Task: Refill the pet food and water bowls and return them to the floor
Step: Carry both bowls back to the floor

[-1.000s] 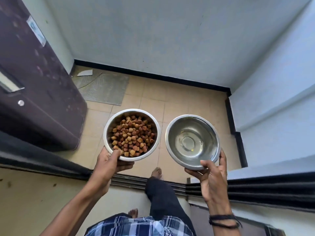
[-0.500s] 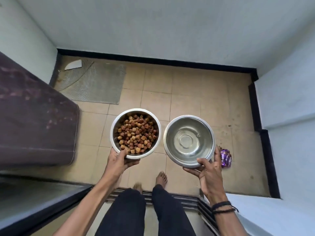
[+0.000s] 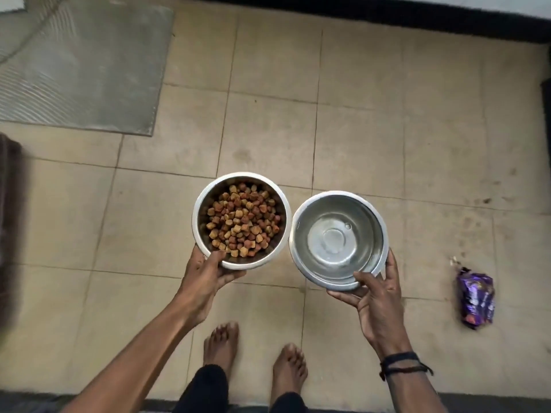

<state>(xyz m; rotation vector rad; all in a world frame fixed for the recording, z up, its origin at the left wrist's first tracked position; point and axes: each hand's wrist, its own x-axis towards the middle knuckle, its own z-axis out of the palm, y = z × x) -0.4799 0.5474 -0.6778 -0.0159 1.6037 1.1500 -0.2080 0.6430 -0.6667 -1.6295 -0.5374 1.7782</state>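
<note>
Two round steel bowls hang side by side above the tan tiled floor (image 3: 357,138). The left food bowl (image 3: 199,210) is full of brown kibble (image 3: 242,225). My left hand (image 3: 208,278) grips its near rim, thumb inside and fingers underneath. The right water bowl (image 3: 301,222) holds clear water with a small bubble on it. My right hand (image 3: 375,296) holds it from below at the near edge, thumb over the rim. The two rims almost touch.
A grey ribbed mat (image 3: 80,67) lies at the far left. A purple wrapper (image 3: 475,299) lies on the tiles to the right. My bare feet (image 3: 222,344) stand below the bowls. A black skirting (image 3: 387,13) runs along the far wall.
I have stepped over the threshold onto the tiled floor and the view has tilted down. Both bowls stay gripped in my hands and now sit lower, closer to the floor.
</note>
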